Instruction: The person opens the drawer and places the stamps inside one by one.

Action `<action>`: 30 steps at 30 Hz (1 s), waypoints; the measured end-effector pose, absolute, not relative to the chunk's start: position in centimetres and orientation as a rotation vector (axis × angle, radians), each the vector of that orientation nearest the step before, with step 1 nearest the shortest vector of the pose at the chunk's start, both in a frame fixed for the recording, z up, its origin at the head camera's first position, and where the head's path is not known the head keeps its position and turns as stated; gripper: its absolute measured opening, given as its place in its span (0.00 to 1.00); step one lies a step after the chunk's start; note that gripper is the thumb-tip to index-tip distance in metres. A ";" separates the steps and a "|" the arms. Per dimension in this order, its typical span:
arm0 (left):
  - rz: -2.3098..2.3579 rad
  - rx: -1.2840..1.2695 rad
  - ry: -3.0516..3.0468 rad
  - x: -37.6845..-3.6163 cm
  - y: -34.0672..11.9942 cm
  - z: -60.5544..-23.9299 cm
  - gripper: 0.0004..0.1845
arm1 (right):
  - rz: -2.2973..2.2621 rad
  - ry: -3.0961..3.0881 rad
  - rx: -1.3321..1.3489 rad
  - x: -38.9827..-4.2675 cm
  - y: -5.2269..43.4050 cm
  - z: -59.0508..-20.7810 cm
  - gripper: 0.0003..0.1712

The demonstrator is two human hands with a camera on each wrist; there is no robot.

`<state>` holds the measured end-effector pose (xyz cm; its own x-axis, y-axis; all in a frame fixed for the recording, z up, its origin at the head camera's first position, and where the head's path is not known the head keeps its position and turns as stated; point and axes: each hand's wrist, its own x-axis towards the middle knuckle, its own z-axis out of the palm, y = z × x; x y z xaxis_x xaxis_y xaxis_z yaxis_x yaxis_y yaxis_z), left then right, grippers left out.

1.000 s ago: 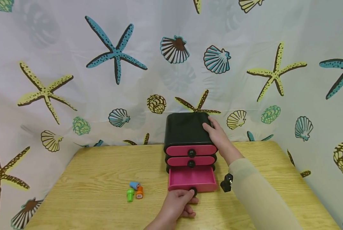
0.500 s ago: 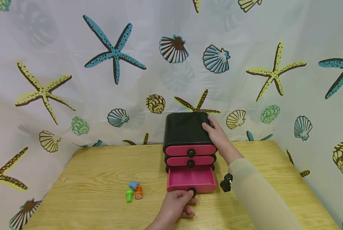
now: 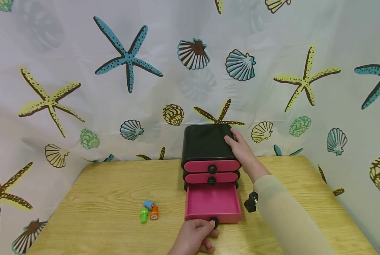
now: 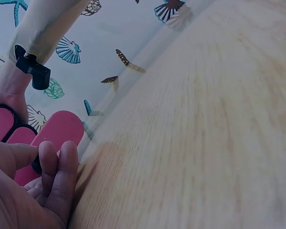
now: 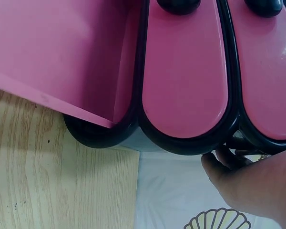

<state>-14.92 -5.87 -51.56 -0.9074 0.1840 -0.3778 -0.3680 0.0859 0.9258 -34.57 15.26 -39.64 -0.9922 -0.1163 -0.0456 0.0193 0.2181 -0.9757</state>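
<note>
A black mini drawer cabinet (image 3: 206,141) with pink drawers stands on the table. Its bottom drawer (image 3: 229,218) is pulled out, showing the pink inside. My left hand (image 3: 194,236) pinches that drawer's black knob (image 3: 214,222) between thumb and finger; the left wrist view shows the other fingers bent beside the knob. My right hand (image 3: 242,148) holds the cabinet's upper right side, thumb over the top. In the right wrist view, fingers (image 5: 221,164) of this hand reach into the groove at the cabinet's side, partly hidden. Both upper drawers (image 3: 197,166) are closed.
Left of the cabinet lie three small capped toy pieces close together: blue (image 3: 149,204), green (image 3: 144,215) and orange (image 3: 154,213). A black wrist camera (image 3: 251,202) sticks out from the right sleeve. A sea-patterned cloth (image 3: 158,88) hangs around the wooden table (image 3: 113,191).
The left hand has drawn the bottom drawer further out toward me, mostly in the last half second. The right hand keeps its hold on the cabinet.
</note>
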 end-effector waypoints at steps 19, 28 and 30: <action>1.715 -0.070 1.981 -13.7 -7.4 -51.7 0.11 | -1.903 2.369 -0.091 -34.6 15.2 -39.8 0.41; 1.665 -0.026 2.057 -13.5 -7.6 -51.5 0.09 | -1.898 2.368 -0.083 -34.5 15.2 -39.9 0.41; 1.665 -0.019 2.061 -13.4 -7.6 -51.5 0.09 | -1.895 2.368 -0.085 -34.5 15.2 -39.9 0.41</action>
<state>-13.45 -7.63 -51.50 -0.8812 0.2867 -0.3759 -0.3073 0.2570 0.9163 -34.52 15.16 -39.94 -0.9927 -0.1105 -0.0489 0.0234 0.2205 -0.9751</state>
